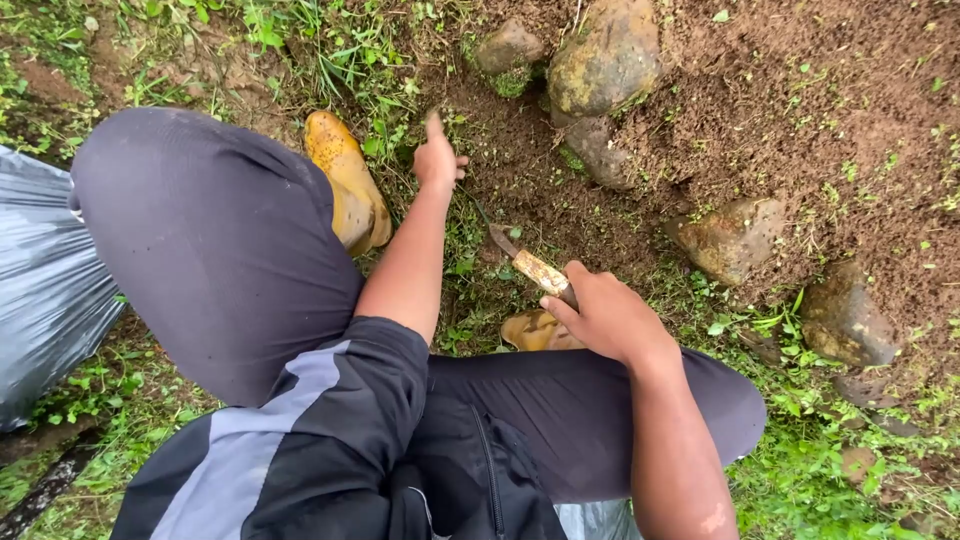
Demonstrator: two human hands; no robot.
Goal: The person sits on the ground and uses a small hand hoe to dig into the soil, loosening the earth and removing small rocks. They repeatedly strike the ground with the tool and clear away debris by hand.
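Note:
I am crouched over muddy ground. My right hand (608,318) grips the handle of a small mud-caked knife (528,262), its blade pointing up-left toward the soil. My left hand (438,160) reaches forward past my knee and rests on low green weeds (385,60) at the edge of the bare brown soil (820,90), fingers closed around a bit of greenery, though what they hold is hard to make out. Two yellow muddy rubber boots show: one (348,180) beside the left hand, the other's toe (535,330) just under the right hand.
Several mossy rocks (605,60) line the soil edge, running from top centre to the right (735,238). A grey plastic sack (45,280) lies at the left. Grass covers the lower right corner (820,470).

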